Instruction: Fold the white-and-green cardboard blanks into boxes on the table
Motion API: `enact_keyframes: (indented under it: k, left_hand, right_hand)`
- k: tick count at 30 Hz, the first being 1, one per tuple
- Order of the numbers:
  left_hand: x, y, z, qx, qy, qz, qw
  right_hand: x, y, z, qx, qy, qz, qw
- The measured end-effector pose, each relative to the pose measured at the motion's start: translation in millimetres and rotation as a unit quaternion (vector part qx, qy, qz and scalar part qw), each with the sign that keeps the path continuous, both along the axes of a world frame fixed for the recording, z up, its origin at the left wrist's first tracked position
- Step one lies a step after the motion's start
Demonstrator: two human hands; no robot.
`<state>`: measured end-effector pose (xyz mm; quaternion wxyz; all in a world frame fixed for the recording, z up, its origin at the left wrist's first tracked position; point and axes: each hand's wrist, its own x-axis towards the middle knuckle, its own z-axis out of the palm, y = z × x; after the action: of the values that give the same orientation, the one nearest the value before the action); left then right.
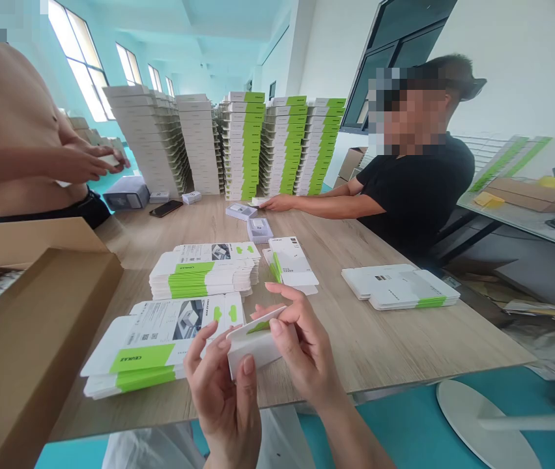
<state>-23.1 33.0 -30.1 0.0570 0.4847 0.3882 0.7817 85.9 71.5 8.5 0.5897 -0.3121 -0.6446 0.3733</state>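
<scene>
Both my hands hold one small white carton (252,344) with a green patch, just above the near edge of the wooden table (385,345). My left hand (223,397) grips its lower side with thumb and fingers closed on it. My right hand (301,345) pinches the top flap, fingers bent over it. Right beside my left hand lies a stack of flat white-and-green carton blanks (155,348). A second, thicker stack of blanks (204,270) sits behind it.
An open brown cardboard box (28,339) stands at the left. More flat blanks (399,286) lie at the right, folded cartons (292,260) in the middle. Tall stacks of finished boxes (277,143) fill the far end. A shirtless person (23,143) stands left; a seated person in black (414,182) reaches onto the table. A phone (166,208) lies far left.
</scene>
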Motion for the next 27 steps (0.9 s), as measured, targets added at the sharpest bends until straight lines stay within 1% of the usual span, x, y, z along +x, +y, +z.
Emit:
enact_keyframes:
  k: [3,5,7,10,13,15,18,22,24,27]
  left_hand:
    - [-3,1,0.6,-0.030,0.037,0.016,0.999]
    - [-5,2,0.9,-0.044,0.042,0.021,0.998]
    - [-5,2,0.5,-0.045,0.030,0.018,0.998]
    - [-4,3,-0.5,-0.038,-0.002,0.013,0.999]
    - [-1,3,-0.4,-0.040,-0.038,0.011,0.998]
    - [0,4,0.1,-0.042,-0.045,0.012,0.998]
    - [3,4,0.6,-0.055,-0.064,0.015,0.996]
    - [5,5,2.8,-0.070,-0.152,-0.004,0.986]
    - [6,5,4.6,-0.067,-0.168,-0.022,0.983]
    - [5,4,6.2,-0.062,-0.161,-0.037,0.984]
  right_hand:
    - [-4,1,-7.5,0.017,-0.005,-0.017,1.000]
    - [-8,1,-12.9,0.027,0.010,-0.041,0.999]
    - [-13,0,-17.8,0.024,0.041,-0.063,0.997]
    - [-21,-3,-23.7,0.007,0.082,-0.115,0.990]
    - [-26,-5,-28.8,0.016,0.069,-0.149,0.986]
    - [-28,-6,-31.4,0.034,0.058,-0.147,0.987]
    - [-30,-7,-33.5,0.043,0.067,-0.167,0.983]
    - [-35,-12,-34.1,0.015,0.063,-0.179,0.982]
    - [-38,-16,-34.0,-0.005,0.077,-0.186,0.979]
    - [-45,-21,-33.4,-0.086,0.134,-0.181,0.971]
